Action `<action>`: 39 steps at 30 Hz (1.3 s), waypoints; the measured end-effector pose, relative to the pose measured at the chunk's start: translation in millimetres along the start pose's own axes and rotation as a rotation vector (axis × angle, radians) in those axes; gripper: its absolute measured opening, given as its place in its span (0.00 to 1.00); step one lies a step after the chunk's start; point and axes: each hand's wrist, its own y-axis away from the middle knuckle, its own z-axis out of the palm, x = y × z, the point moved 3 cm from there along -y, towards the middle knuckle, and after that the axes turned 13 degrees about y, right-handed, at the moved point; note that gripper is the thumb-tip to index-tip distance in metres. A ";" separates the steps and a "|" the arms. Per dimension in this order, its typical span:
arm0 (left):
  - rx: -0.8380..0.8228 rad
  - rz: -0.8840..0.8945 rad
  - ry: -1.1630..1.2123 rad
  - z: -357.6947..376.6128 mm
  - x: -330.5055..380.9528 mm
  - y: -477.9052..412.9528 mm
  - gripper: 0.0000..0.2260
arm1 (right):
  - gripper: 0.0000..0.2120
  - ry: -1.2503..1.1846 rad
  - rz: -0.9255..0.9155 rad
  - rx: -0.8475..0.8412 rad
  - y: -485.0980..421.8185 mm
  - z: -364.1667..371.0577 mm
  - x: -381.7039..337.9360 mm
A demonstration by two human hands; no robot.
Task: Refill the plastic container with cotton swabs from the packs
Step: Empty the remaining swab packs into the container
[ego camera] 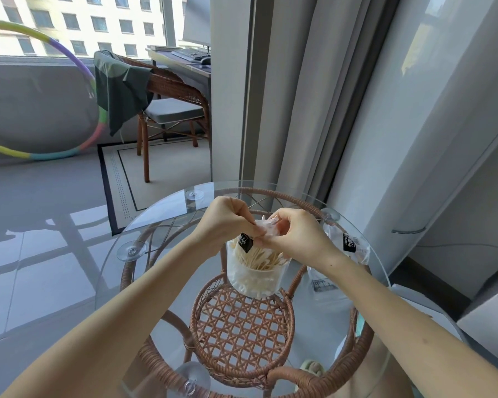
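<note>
Both hands are working directly above the plastic container (253, 278), which is standing on the glass surface (112, 268) near its centre. The left hand (227, 222) and the right hand (296, 237) are each pinching the thin film of the held pack (266, 229). The fingers are curling tight on it, and each grip is closing on the pack alone. Cotton swabs (259, 258) are leaning in a loose sheaf from the pack's lower end into the container, whose bottom is showing white tips. Handling, as judged: the film is looking light, soft and slippery, so hold is best being taken at its edges. The swabs are looking light, thin-stemmed and prone to scattering. The container is looking light and liable to tipping if knocked. Count: one container and three packs, one held. The far spare pack (354, 244) and the near spare pack (324, 284) are lying at the right of the surface, full or emptied I cannot tell. The swabs are too many for counting.
</note>
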 end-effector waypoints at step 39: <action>-0.296 -0.025 -0.115 -11.3 -6.8 9.5 0.11 | 0.07 0.117 -0.105 0.052 -6.9 4.7 -8.0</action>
